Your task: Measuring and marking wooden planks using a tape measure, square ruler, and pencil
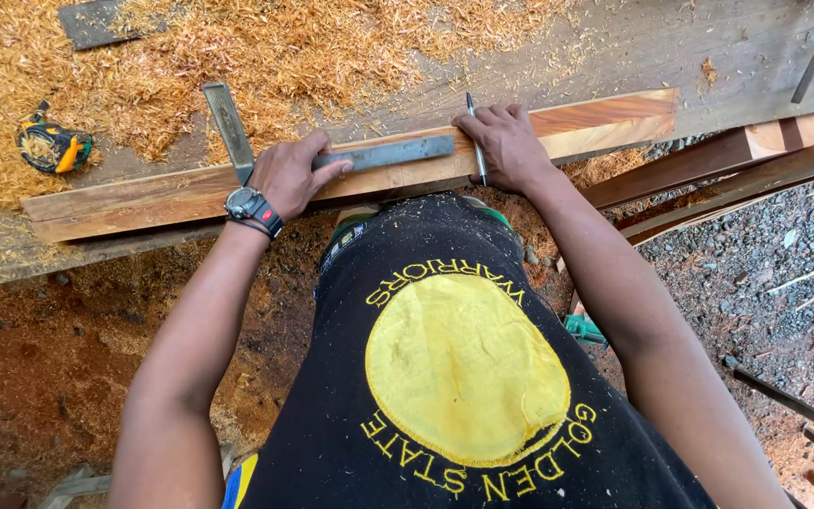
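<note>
A long wooden plank lies across a workbench in front of me. My left hand presses a metal try square flat on the plank, its stock pointing away over the bench. My right hand holds a pencil upright against the plank, just past the end of the square's blade. A wristwatch sits on my left wrist.
Wood shavings cover the bench top. A yellow and black tape measure lies at the far left. More timber lengths lean to the right over gravel ground. A green object shows beside my right arm.
</note>
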